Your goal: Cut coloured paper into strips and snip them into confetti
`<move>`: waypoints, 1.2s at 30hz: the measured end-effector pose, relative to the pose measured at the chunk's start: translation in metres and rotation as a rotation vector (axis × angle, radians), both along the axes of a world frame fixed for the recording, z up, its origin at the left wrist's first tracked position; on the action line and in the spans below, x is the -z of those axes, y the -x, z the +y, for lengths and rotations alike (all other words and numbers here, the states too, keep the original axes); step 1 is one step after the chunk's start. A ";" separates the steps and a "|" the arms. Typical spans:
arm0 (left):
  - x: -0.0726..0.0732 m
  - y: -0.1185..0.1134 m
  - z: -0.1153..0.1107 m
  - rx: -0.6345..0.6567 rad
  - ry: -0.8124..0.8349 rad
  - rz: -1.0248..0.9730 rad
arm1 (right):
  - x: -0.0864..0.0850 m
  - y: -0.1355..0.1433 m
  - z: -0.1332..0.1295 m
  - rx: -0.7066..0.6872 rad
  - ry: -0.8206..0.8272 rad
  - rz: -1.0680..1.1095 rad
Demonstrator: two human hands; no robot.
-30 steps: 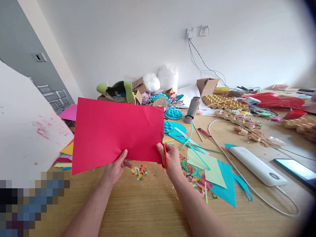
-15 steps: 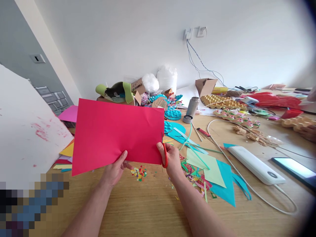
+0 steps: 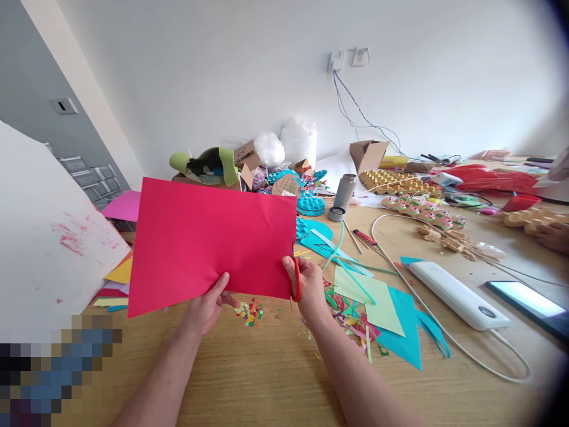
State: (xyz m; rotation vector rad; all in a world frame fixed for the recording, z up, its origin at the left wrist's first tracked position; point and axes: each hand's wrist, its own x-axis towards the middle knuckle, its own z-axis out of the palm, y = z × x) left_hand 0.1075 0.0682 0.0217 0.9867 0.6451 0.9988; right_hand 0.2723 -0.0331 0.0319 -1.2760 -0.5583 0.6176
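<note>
A large sheet of red paper (image 3: pixel 208 237) is held up above the table, tilted toward me. My left hand (image 3: pixel 211 305) pinches its lower edge, thumb in front and the other fingers behind. Orange-handled scissors (image 3: pixel 297 280) sit in my right hand (image 3: pixel 309 290), with thumb and fingers closed round the handles. Their dark blades point up along the sheet's right edge; I cannot tell how far they cut into it. Below the sheet lies a small heap of coloured paper dots (image 3: pixel 249 312) on the wooden table (image 3: pixel 258 373).
Right of my hands lie paper scraps (image 3: pixel 349 317), a pale green sheet (image 3: pixel 368 296), a blue sheet (image 3: pixel 402 338), a white power bank (image 3: pixel 460 295) and a phone (image 3: pixel 531 305). A steel flask (image 3: pixel 345 193) stands behind. Another person's hand (image 3: pixel 553 236) touches an egg carton (image 3: pixel 522 220).
The view has shifted slightly, so the background sits a little further left. Both hands, the red paper and the scissors stay almost in place.
</note>
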 end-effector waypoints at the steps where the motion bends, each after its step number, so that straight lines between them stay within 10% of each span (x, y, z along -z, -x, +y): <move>1: 0.000 0.000 0.000 0.003 -0.004 0.003 | 0.001 0.000 0.000 0.003 0.003 -0.004; 36: 0.002 0.000 -0.001 0.029 -0.005 0.040 | -0.005 -0.006 -0.002 0.037 -0.008 -0.075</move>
